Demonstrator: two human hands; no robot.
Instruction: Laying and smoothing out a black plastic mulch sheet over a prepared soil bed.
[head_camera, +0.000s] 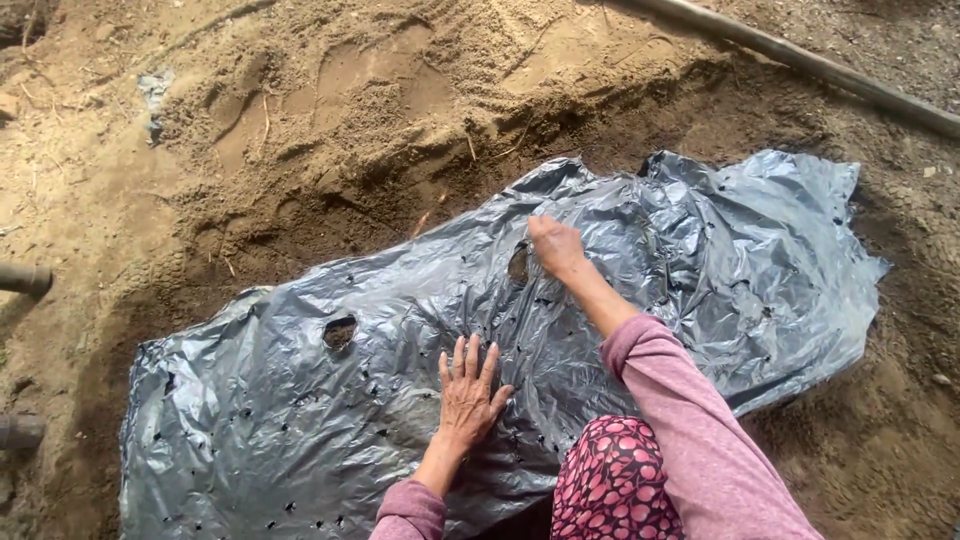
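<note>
Grey sheet (400, 400) is spread over soil (300, 150). Left hand (468, 395) is pressed flat, grip wide; right hand (555, 245), grip narrow, is pinched by a hole (518, 265). Hole-tearing judged underway; steady anchoring needed next.

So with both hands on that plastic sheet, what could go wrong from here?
1. The right hand works at the edge of a torn hole in the thin grey plastic sheet; the hole could rip wider than wanted.
2. The left hand alone presses the sheet flat; its loose, crumpled edges could lift or slide on the sandy soil.
3. The many small punctures already in the sheet may weaken it, so tears could run on.
</note>
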